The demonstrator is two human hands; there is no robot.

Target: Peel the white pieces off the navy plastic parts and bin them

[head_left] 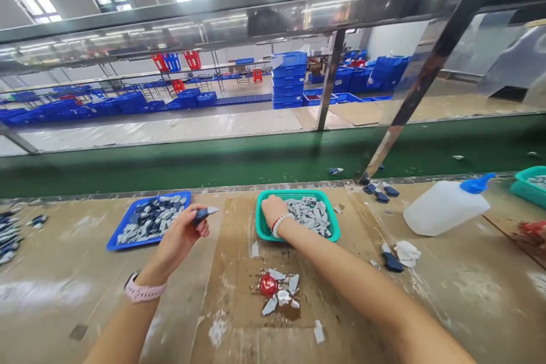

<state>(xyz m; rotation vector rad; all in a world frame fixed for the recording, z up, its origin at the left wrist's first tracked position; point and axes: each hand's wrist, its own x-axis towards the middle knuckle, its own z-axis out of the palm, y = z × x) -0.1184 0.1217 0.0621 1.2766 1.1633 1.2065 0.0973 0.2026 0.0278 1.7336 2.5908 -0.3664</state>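
My left hand (178,242) is closed on a small dark blue plastic part (200,216) with a pale grey tip pointing right. It is raised just right of a blue tray (123,246), which holds dark blue and grey parts. My right hand (272,210) reaches down into the left side of a teal basket (334,230) full of small grey plastic pieces (309,213). Its fingertips are hidden, so whether they pinch a piece does not show. Below the basket, a red round cap-like thing (268,285) lies among loose grey pieces on a wet patch.
A white bottle with a blue spout (443,207) lies tilted at the right. Near it are a crumpled white tissue (407,253) and a dark blue part (391,261). A green conveyor belt (213,162) and a slanted metal post (409,102) stand beyond the table.
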